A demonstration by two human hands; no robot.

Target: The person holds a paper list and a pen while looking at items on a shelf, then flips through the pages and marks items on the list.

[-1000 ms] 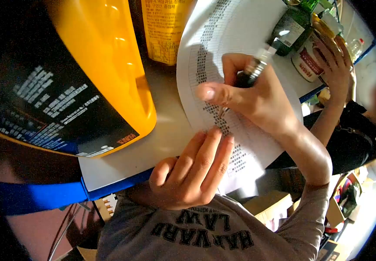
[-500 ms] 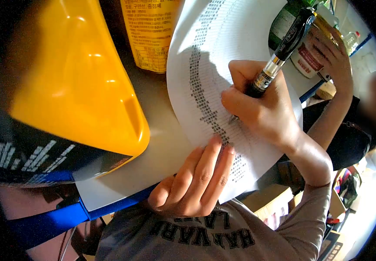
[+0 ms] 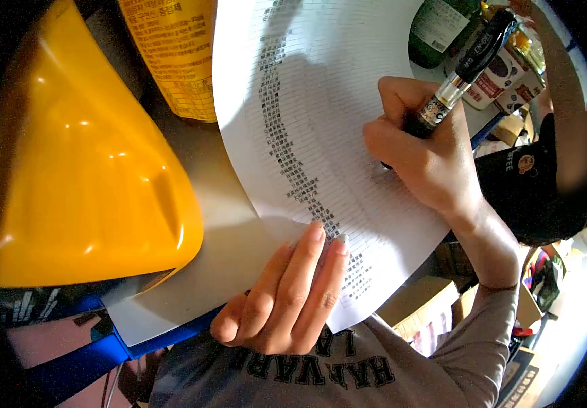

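Observation:
A black pen with a clear section is gripped in my right hand, its tip at the printed sheet of paper. The sheet carries a column of small printed text and ruled rows, and it curves upward at the far end. My left hand lies with fingers stretched out on the sheet's near edge, below the text column. Beneath the paper is a white table top with a blue edge. The writing under the pen tip is too faint to read.
A large yellow container stands at the left, beside a yellow labelled package. A green bottle and a white-and-red package stand at the far right. Another person's arm is beyond them. Cardboard boxes sit below the table.
The pen and my right hand have moved right across the sheet, away from the text column. My left hand stays on the paper. The other person's hand has left the package. The view has shifted.

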